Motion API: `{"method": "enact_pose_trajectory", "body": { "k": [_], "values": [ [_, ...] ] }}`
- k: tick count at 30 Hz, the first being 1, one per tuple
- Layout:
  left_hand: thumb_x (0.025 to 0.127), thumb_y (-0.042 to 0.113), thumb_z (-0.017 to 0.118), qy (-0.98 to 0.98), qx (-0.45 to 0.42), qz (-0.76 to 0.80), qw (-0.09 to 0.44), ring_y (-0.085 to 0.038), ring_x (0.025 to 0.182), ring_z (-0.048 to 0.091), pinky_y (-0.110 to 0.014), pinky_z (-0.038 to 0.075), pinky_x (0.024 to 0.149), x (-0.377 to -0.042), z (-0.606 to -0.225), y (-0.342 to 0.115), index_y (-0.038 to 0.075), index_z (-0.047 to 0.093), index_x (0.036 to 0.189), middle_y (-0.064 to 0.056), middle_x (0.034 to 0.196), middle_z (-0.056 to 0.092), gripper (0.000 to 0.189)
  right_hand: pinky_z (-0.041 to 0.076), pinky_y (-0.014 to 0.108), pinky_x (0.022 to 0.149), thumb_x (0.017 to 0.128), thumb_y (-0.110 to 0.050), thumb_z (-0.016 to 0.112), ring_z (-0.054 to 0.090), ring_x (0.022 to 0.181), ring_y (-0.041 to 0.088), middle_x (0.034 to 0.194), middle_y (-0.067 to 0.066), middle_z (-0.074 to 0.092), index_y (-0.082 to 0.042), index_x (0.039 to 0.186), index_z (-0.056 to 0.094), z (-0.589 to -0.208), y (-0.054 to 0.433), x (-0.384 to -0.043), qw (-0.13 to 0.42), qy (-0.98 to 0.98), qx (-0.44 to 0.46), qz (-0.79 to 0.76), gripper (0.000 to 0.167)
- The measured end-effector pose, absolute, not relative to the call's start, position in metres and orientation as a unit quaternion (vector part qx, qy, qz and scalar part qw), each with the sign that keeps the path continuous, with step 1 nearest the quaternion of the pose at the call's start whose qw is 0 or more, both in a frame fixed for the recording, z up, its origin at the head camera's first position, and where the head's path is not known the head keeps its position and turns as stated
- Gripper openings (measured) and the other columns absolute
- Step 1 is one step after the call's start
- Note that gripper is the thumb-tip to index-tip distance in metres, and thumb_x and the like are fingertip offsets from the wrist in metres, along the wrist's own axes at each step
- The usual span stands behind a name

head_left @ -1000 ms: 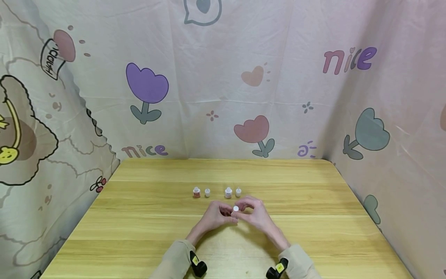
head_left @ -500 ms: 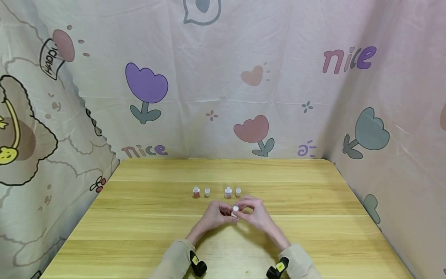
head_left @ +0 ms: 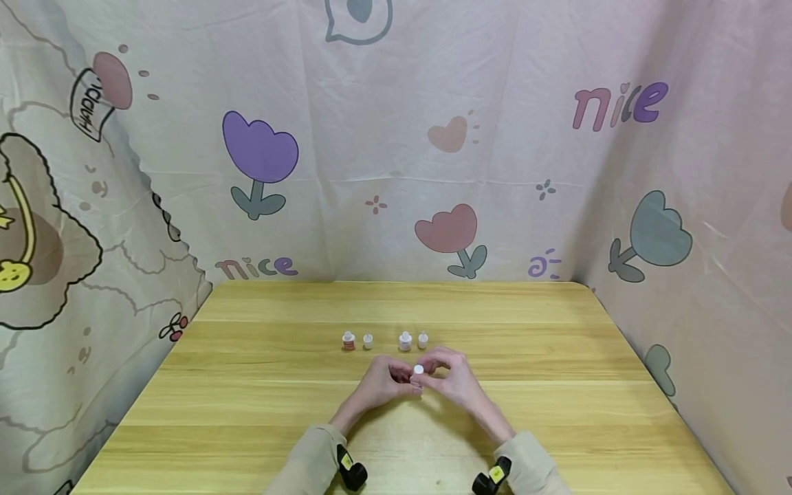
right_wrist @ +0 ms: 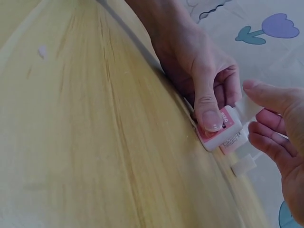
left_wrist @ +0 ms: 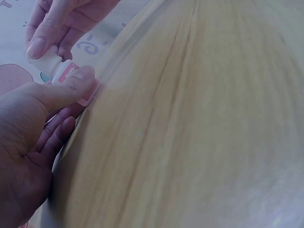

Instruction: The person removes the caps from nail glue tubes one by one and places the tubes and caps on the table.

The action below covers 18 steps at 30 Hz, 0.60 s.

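Note:
Near the middle of the table, both hands work on one small white bottle (right_wrist: pixel 219 138) with a pink label. My left hand (head_left: pixel 379 382) grips its body, the thumb lying across the label in both wrist views. The white cap (left_wrist: pixel 45 62) sits at the bottle's neck, pinched between the thumb and fingers of my right hand (head_left: pixel 459 379). From the head view, mainly the round top of that cap shows; the hands hide most of the bottle.
Behind the hands stand a red-labelled bottle (head_left: pixel 349 342) and a white cap (head_left: pixel 368 342) beside it. Right of them are another small bottle (head_left: pixel 405 342) and a second loose white cap (head_left: pixel 423 341), stem upward. A printed cloth (head_left: pixel 371 137) hangs behind the wooden table (head_left: pixel 247 412).
Half a second ago more of the cap's side and some of the bottle showed between the hands; now mostly the cap's top shows. Both hands stay in place.

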<state>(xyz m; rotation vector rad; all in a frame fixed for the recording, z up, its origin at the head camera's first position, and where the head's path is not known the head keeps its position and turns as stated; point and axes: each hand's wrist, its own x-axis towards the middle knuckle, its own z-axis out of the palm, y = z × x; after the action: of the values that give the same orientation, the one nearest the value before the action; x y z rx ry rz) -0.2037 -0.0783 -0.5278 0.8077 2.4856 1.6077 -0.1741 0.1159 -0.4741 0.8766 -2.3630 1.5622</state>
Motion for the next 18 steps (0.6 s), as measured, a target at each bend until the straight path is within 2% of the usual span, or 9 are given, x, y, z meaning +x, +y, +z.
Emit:
{"method": "enact_pose_trajectory", "body": {
  "k": [3,11,18],
  "values": [
    [0.078,0.015,0.087,0.812,0.265,0.519,0.033,0.001,0.059,0.06,-0.016,0.049,0.056,-0.2041,-0.5287,-0.0785,0.012,0.08,0.088,-0.006,0.075,0.076,0.013,0.06,0.045,0.073,0.078,0.008,0.079,0.067,0.074,0.028,0.087,0.018,0.072,0.005,0.091,0.073,-0.4739,0.1156,-0.1741,0.097,-0.791,0.307,0.52,0.015],
    [0.078,0.017,0.087,0.811,0.26,0.523,0.041,-0.001,0.059,0.06,-0.017,0.05,0.057,-0.2033,-0.5276,-0.0783,0.013,0.079,0.087,-0.005,0.075,0.076,0.013,0.06,0.039,0.082,0.079,0.008,0.078,0.067,0.08,0.033,0.091,0.018,0.073,0.006,0.096,0.074,-0.4724,0.1172,-0.173,0.085,-0.795,0.31,0.515,0.017],
    [0.078,0.016,0.087,0.81,0.262,0.523,0.037,-0.001,0.06,0.06,-0.017,0.05,0.057,-0.2033,-0.528,-0.0784,0.013,0.08,0.089,-0.006,0.076,0.077,0.014,0.059,0.044,0.077,0.078,0.004,0.081,0.065,0.079,0.034,0.09,0.018,0.073,0.005,0.094,0.073,-0.47,0.1167,-0.1722,0.077,-0.801,0.289,0.518,0.017]
  ]
}}
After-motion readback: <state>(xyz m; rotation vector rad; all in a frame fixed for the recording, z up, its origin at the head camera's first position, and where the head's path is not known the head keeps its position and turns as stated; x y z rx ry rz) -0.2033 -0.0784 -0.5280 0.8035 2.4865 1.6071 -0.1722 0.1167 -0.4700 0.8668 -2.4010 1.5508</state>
